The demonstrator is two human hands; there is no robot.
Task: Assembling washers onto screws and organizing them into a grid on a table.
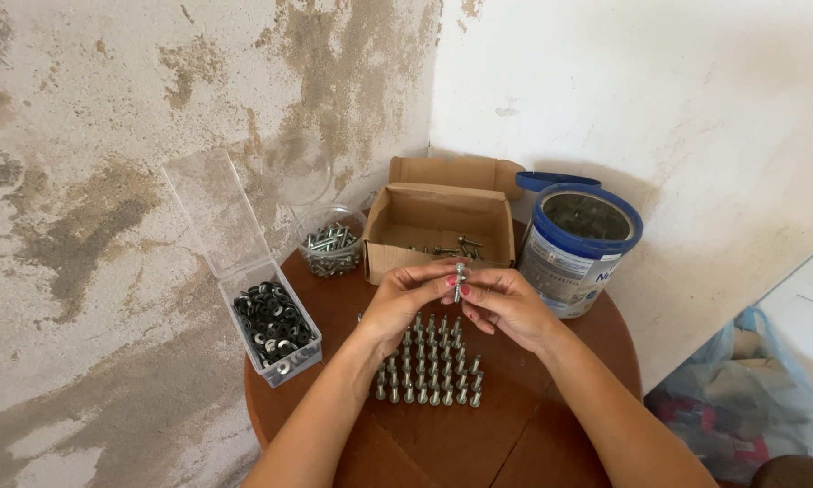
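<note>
- One round brown table [479, 443] stands in a stained plaster corner.
- Left hand [404, 298] and right hand [507, 303] pinch a short silver bolt [459, 280] upright above rows of standing bolts [429, 366].

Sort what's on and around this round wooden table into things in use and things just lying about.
In use: steel bolt in left hand and right hand; upright bolt rows; clear washer box; cardboard bolt box.

Lying about: blue-rimmed tin; plastic bag.

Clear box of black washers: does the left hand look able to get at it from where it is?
Probably yes. The clear box of black washers stands lid-open on the left hand's own side, nothing between them, though both hands now pinch a bolt.
</note>
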